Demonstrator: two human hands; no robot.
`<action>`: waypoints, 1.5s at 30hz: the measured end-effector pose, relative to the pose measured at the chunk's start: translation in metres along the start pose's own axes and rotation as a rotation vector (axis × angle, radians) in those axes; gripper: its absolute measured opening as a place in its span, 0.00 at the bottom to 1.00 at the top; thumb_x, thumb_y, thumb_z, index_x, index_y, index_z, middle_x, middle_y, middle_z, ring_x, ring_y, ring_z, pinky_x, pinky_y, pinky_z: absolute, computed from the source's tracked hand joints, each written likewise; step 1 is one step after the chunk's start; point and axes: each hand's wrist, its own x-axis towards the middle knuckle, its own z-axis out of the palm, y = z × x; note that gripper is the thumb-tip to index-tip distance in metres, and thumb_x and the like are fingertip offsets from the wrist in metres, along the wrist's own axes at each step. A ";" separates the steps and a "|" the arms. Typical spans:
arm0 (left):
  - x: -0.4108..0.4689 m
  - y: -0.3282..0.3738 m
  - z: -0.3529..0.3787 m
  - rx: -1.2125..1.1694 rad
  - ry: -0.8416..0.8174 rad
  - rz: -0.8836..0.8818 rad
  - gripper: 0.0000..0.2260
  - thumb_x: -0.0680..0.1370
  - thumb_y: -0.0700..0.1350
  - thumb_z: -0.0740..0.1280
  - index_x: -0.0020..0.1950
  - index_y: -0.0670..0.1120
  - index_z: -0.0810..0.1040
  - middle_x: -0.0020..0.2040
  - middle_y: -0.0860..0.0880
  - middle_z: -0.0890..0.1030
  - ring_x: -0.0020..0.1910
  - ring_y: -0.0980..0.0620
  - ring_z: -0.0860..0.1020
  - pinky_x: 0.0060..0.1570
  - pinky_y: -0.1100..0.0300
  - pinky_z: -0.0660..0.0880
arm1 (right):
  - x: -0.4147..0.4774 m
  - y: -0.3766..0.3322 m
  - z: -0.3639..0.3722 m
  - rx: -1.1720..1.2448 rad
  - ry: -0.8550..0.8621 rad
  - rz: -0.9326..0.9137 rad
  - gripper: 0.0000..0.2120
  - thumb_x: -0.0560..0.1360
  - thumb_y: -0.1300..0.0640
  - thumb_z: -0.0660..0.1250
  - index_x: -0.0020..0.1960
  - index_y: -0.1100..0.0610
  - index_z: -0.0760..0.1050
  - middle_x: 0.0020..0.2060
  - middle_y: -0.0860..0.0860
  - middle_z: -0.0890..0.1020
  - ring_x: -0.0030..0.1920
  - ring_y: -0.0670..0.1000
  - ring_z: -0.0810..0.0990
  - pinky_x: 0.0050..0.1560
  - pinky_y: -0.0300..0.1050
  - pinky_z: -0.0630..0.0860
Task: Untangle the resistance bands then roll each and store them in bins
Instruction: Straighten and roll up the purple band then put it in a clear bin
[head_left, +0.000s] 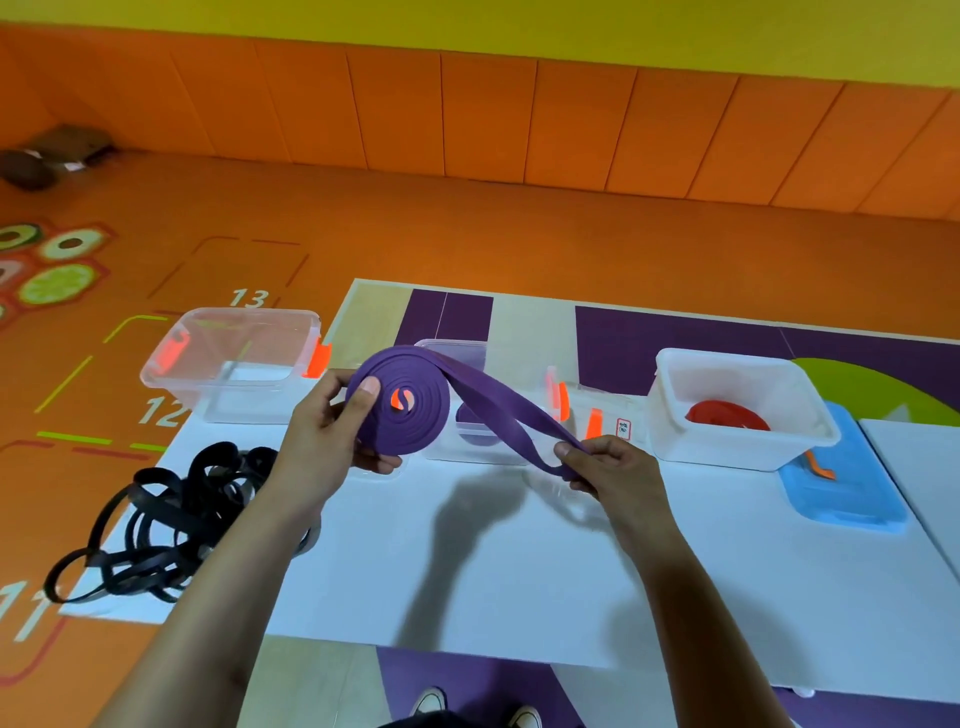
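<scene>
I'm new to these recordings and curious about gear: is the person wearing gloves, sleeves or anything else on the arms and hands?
No. The left hand and right hand are bare: no gloves, rings or watch show. Both forearms are uncovered as far as the frame reaches, with no sleeve, cable or marking visible.

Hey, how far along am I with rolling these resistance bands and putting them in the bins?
Done: a red band lies coiled in the white bin. In hand: the purple band, mostly rolled, with the left hand gripping the coil and the right hand pinching the loose tail. Left: bin it, then untangle the black bands heaped on the table.
</scene>
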 end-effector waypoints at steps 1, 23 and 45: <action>0.000 -0.003 0.000 -0.003 0.005 -0.012 0.09 0.84 0.49 0.64 0.57 0.44 0.74 0.41 0.37 0.84 0.30 0.36 0.81 0.32 0.50 0.83 | 0.000 0.002 -0.001 0.046 0.005 0.016 0.15 0.71 0.59 0.79 0.50 0.68 0.80 0.40 0.59 0.87 0.39 0.54 0.83 0.50 0.47 0.82; 0.002 -0.014 0.007 -0.168 0.058 -0.161 0.15 0.83 0.50 0.64 0.60 0.39 0.74 0.44 0.40 0.83 0.31 0.36 0.82 0.33 0.54 0.83 | -0.006 0.009 -0.002 0.588 -0.384 0.204 0.18 0.68 0.43 0.78 0.38 0.56 0.78 0.40 0.52 0.78 0.45 0.50 0.81 0.55 0.51 0.71; -0.007 -0.028 0.044 -0.333 -0.073 -0.321 0.10 0.86 0.48 0.59 0.61 0.41 0.70 0.55 0.44 0.80 0.37 0.38 0.85 0.37 0.53 0.82 | -0.023 -0.005 0.054 -0.076 -0.290 -0.129 0.16 0.83 0.60 0.64 0.64 0.45 0.82 0.31 0.48 0.79 0.36 0.45 0.76 0.44 0.37 0.74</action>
